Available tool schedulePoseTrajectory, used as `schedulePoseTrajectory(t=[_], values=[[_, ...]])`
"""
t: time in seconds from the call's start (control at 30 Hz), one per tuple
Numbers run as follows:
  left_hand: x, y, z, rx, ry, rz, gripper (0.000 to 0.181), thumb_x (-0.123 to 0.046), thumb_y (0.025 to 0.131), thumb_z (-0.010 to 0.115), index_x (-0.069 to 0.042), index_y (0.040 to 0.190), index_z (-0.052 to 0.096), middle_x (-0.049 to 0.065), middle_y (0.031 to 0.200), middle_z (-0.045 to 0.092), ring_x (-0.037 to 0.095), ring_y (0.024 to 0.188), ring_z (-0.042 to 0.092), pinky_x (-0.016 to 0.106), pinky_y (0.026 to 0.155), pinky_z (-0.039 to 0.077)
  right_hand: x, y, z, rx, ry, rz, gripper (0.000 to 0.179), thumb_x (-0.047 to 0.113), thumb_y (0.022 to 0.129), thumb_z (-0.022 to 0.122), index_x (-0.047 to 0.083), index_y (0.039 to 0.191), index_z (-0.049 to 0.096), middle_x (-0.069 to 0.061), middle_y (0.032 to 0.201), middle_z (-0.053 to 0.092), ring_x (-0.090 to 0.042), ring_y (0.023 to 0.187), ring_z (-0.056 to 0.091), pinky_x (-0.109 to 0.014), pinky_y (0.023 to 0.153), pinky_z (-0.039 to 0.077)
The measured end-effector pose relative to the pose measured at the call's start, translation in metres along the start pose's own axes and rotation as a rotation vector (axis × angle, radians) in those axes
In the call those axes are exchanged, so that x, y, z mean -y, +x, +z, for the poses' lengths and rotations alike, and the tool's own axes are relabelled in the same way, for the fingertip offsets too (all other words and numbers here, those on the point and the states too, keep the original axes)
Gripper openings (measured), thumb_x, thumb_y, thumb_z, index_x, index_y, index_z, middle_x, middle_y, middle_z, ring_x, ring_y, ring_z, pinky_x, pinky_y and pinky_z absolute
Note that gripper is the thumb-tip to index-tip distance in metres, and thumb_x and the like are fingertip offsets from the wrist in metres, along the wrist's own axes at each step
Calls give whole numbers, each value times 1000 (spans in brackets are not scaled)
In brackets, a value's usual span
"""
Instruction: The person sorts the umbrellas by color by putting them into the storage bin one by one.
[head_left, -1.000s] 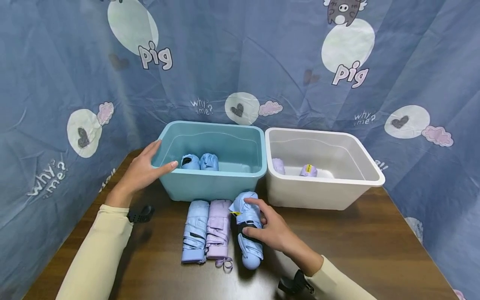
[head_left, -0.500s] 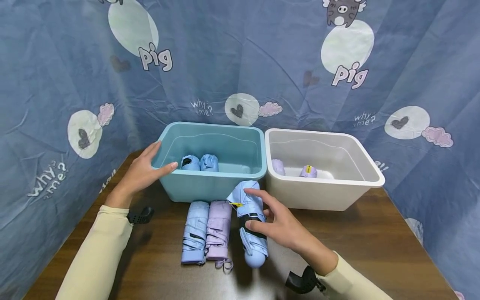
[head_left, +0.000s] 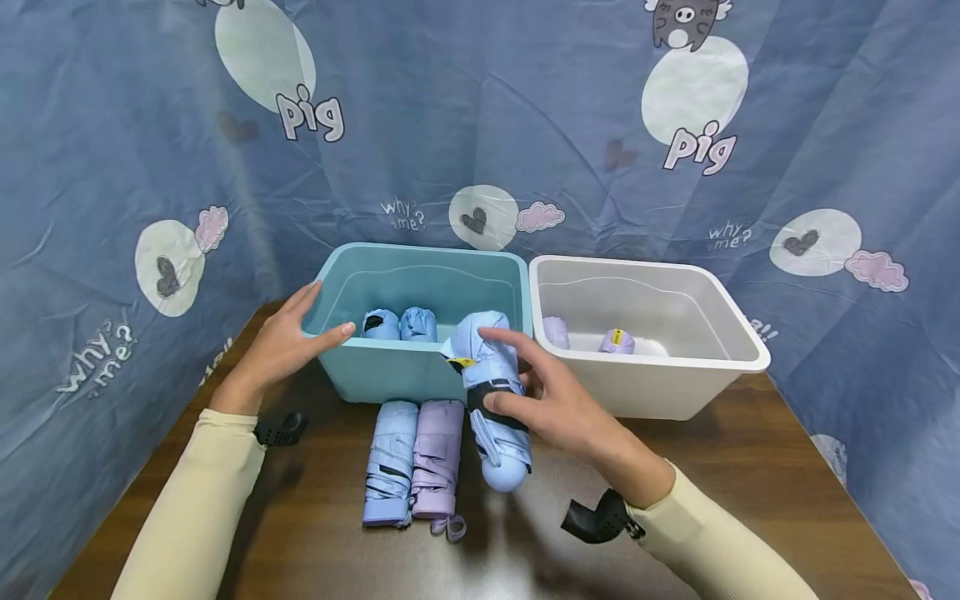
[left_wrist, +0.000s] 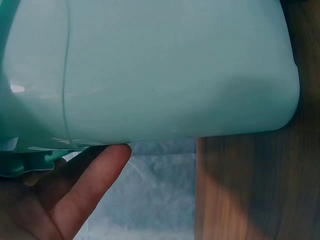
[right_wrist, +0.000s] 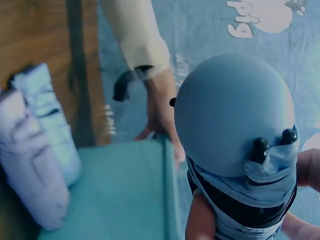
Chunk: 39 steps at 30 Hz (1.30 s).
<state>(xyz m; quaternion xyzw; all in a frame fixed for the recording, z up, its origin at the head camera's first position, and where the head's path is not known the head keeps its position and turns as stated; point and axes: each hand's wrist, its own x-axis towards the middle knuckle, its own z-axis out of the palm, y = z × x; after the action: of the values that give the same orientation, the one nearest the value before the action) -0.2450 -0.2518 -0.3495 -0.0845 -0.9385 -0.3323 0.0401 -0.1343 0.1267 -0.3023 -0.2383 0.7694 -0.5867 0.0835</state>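
Note:
A folded light-blue umbrella with a round end cap hangs tilted above the table, in front of the teal bin. My right hand holds it about its dark band, thumb on the near side. The right wrist view has the umbrella's smooth round cap close up. My left hand rests spread at the teal bin's left front corner. A straight finger touches the bin's outer wall in the left wrist view. Two blue rolled umbrellas stand inside that bin, their lower parts hidden.
On the table lie a blue folded umbrella and a lilac one, side by side. A white bin beside the teal bin contains two lilac umbrellas. A printed blue cloth hangs behind.
The light-blue umbrella has come up off the table in my right hand, toward the teal bin's front rim. My left hand has stayed at the bin's corner.

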Motion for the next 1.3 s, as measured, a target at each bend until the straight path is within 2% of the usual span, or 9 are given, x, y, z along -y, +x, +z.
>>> schedulePoseTrajectory(t=[0.1,0.17,0.27,0.33,0.57,0.73,0.87,1.07,1.3], values=[[0,1,0,-4,-11,5,101,-59,86,62,-16,156,5,11,162,3,45,142,14,70,102,22,9,16,-5,-52,12,12,68,9,85,69,38,142,44,-16,122,51,-30,90,65,-42,74,55],[-1,1,0,-4,-18,5,101,-59,86,62,-16,156,5,11,162,3,45,143,14,70,102,22,15,28,-10,-98,-3,20,67,11,85,69,39,141,45,-14,130,48,-29,103,61,-43,80,53],[-1,0,0,0,-12,-3,102,-60,85,62,-16,156,5,11,162,3,45,143,14,70,102,23,22,46,-16,-148,-20,37,66,13,84,68,40,140,46,-8,142,39,-25,125,45,-44,89,48],[-2,0,0,8,-7,-12,102,-61,84,62,-16,156,5,11,162,3,45,142,14,71,102,23,24,58,-19,-167,-8,40,66,13,84,68,39,140,46,-7,145,37,-24,131,36,-46,91,46],[-5,2,-4,12,-7,-22,102,-62,84,62,-18,156,4,8,162,1,43,143,13,69,104,22,22,97,-17,-249,46,19,66,14,86,67,42,141,44,-8,145,39,-24,127,44,-44,86,51],[-4,1,-3,24,-6,-29,103,-63,84,61,-19,156,3,8,162,1,43,143,13,69,104,22,10,118,-13,-296,69,20,67,13,87,65,41,143,42,0,151,33,-22,136,33,-44,91,49],[-2,0,-2,19,-11,-26,102,-62,84,61,-19,156,3,8,162,1,42,144,13,69,104,22,-1,134,-12,-318,89,44,68,10,87,65,39,144,41,-2,151,33,-21,137,33,-44,94,47],[-1,0,-2,17,-13,-31,103,-63,83,62,-18,156,4,9,162,2,43,143,13,70,103,22,-18,153,-10,-335,51,69,70,8,87,64,36,146,39,-10,149,35,-24,129,40,-43,98,43],[-1,0,-2,20,-10,-30,104,-63,83,62,-18,156,4,10,162,2,45,143,13,71,103,22,-37,161,-6,-332,-57,123,71,8,88,63,36,148,36,-5,155,28,-23,134,35,-44,106,35]])
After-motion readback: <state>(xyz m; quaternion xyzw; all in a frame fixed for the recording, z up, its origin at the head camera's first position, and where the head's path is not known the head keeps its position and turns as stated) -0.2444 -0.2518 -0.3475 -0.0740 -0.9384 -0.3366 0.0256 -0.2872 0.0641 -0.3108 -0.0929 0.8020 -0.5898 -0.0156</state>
